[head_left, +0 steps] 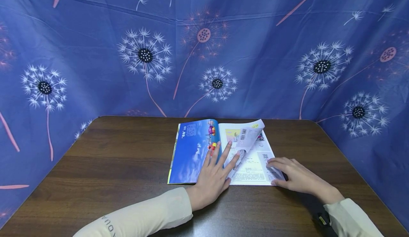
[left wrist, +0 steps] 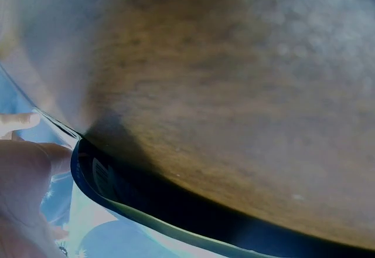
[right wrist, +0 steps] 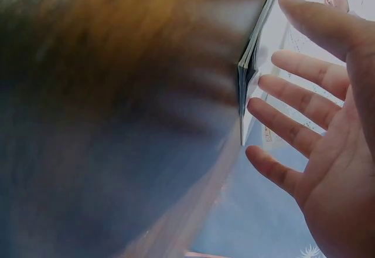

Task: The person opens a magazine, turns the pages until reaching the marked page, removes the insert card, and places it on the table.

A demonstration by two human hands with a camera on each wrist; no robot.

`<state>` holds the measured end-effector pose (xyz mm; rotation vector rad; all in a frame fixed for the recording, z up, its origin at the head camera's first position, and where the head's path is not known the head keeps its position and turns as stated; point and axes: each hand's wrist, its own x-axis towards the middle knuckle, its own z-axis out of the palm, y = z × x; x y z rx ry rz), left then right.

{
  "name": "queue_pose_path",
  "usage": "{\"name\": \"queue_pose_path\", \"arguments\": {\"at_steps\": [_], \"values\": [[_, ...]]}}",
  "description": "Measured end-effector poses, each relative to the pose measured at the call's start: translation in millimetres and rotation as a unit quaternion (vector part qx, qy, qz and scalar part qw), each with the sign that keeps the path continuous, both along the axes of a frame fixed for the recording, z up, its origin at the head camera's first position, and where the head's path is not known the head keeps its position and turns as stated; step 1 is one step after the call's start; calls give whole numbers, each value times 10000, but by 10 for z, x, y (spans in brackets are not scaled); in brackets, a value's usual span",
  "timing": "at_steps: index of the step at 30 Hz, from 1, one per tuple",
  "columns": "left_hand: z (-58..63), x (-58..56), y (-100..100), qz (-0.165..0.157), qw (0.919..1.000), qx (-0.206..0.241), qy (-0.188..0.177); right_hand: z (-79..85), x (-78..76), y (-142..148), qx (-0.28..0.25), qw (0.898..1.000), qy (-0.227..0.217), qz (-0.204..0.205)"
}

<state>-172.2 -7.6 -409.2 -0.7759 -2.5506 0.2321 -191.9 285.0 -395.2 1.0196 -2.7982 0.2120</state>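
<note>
An open magazine (head_left: 198, 159) lies on the table, its left page mostly blue with colourful figures, its right side white with print and QR codes. One page (head_left: 250, 137) on the right side stands curled up, its upper corner lifted and folded toward the left. My left hand (head_left: 211, 182) rests across the lower middle, fingers spread over the spine and the curled page's lower part. At the lower right edge, my right hand (head_left: 300, 178) touches the pages with loosely extended fingers. In the right wrist view, those fingers (right wrist: 293, 97) lie spread beside the magazine's layered edge (right wrist: 249, 70).
The brown wooden table (head_left: 121, 159) extends on both sides of the magazine. Behind it hangs a blue cloth (head_left: 255, 45) with dandelion prints. A small dark object (head_left: 322, 220) is by the right sleeve (head_left: 349, 215). Much of the left wrist view is blurred.
</note>
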Motion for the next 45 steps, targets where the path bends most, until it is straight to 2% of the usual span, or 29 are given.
{"name": "queue_pose_path", "arguments": {"at_steps": [11,18,21,29,38,45], "values": [[2,0,2,-153,9993,-286,-183,-8,10,-4,104,9992,-328,-201],[-26,-15,-3,-397,9989,-119,-240,18,31,7,60,9994,-319,-136],[-26,-14,-8,-360,9989,-183,-258,16,32,11,63,9994,-323,-122],[-16,-17,-6,-173,9974,-345,-601,7,31,3,97,9983,-542,-204],[-34,-13,-27,2,9978,-469,-461,14,33,7,127,9978,-588,-266],[-54,-2,-40,2,9988,-264,-421,14,15,18,149,9977,-621,-237]]}}
